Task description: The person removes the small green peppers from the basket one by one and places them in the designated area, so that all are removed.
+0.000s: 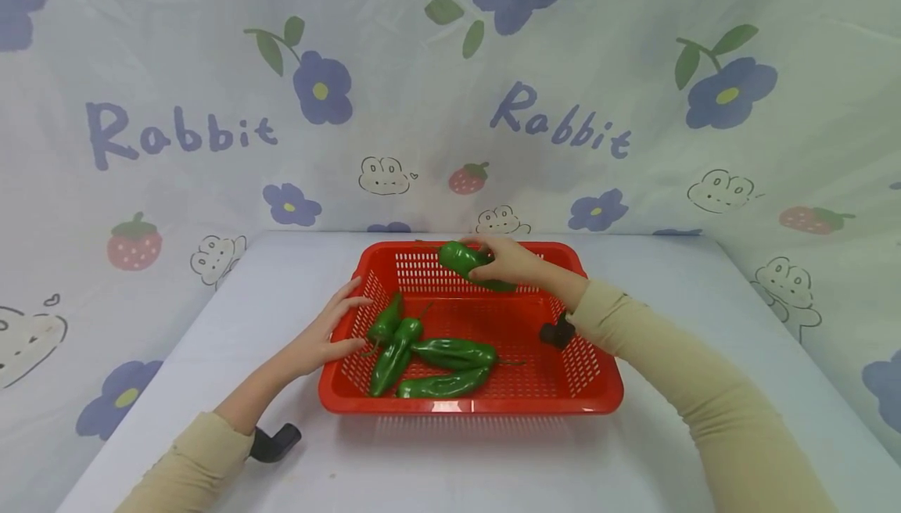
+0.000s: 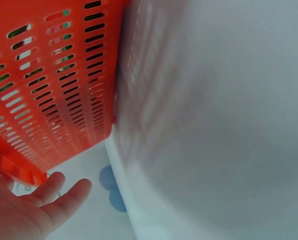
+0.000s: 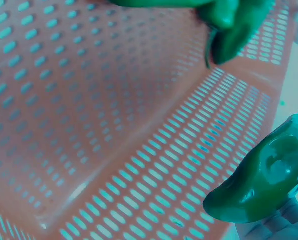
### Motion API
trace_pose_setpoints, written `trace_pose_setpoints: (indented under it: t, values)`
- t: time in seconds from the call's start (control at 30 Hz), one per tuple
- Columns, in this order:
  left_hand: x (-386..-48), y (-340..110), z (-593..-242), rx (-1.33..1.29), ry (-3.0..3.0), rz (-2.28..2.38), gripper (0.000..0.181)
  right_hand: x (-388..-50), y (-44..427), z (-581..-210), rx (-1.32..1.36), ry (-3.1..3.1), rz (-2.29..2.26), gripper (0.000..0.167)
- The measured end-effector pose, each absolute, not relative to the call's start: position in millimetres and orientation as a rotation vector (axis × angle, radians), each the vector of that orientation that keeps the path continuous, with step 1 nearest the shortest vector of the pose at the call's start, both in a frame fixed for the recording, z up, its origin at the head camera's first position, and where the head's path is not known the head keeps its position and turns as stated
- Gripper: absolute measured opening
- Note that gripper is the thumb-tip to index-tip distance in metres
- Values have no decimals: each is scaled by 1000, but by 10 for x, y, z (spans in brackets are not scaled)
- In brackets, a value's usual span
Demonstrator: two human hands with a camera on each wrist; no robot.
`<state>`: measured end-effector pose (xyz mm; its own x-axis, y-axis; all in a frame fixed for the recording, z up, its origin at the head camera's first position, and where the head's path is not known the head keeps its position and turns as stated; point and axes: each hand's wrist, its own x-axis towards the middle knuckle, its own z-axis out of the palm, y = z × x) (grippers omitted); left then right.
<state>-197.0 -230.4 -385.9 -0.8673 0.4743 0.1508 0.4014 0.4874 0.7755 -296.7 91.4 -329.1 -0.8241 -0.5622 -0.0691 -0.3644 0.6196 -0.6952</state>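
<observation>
A red plastic basket (image 1: 470, 406) with slotted walls stands on the table. Inside, toward its left half, lie several glossy green peppers (image 1: 454, 354) with thin stems. My right hand (image 1: 512, 261) grips another green pepper (image 1: 459, 258) near the basket's back wall; in the right wrist view this pepper (image 3: 261, 177) shows its tapered tip by the slotted wall. My left hand (image 1: 320, 341) rests at the basket's left rim with fingers spread. In the left wrist view, some straight fingers (image 2: 69, 200) extend outside the basket wall (image 2: 64, 90).
The white table (image 1: 669, 278) spreads around the basket on both sides and in front. A patterned cloth backdrop (image 1: 422, 106) rises behind the table. Black wrist devices (image 1: 277, 443) sit on both wrists.
</observation>
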Motion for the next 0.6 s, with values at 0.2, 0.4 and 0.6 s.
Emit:
trace_pose_setpoints:
  t: [0.2, 0.4, 0.6]
  values:
    - [-1980, -2307, -3868, 785, 2646, 1330, 54, -2990, 1069, -3133, -700, 2572, -1094, 62]
    - [-1979, -2311, -3873, 779, 2636, 1341, 54, -3016, 1255, -3024, -639, 2608, -1212, 61]
    - [-1984, -2313, -3883, 789, 2636, 1342, 55, -3030, 1451, -2990, -536, 2628, -1291, 62]
